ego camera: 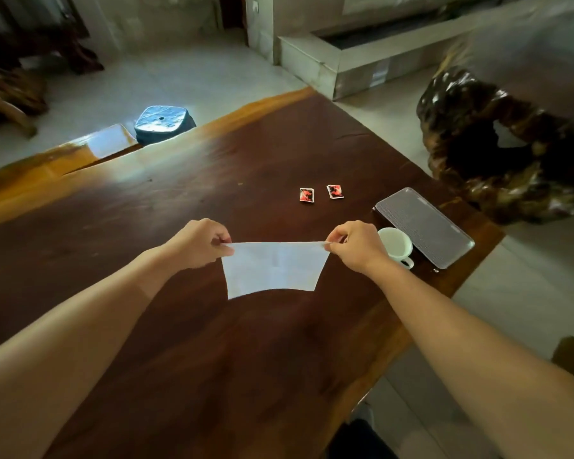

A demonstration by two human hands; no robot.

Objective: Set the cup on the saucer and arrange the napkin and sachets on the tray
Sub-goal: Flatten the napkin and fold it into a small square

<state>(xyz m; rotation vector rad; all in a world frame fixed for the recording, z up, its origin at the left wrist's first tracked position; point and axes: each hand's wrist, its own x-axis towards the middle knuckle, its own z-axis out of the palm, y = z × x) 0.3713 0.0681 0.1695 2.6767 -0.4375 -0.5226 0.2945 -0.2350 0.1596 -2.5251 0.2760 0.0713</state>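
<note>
A white napkin (274,268) hangs stretched above the dark wooden table, held by its two upper corners. My left hand (201,241) pinches the left corner and my right hand (357,245) pinches the right one. A white cup (396,245) with its handle toward me stands just right of my right hand, partly hidden by it. I cannot tell whether a saucer lies under it. Beyond the cup lies a grey ribbed rectangular tray (424,226). Two red and black sachets (307,195) (335,191) lie side by side further back on the table.
The table's (179,326) right edge runs close past the tray. A large gnarled dark wood sculpture (497,150) stands on the floor to the right. A blue stool (164,122) sits beyond the far table edge, and more carved wood is at far left.
</note>
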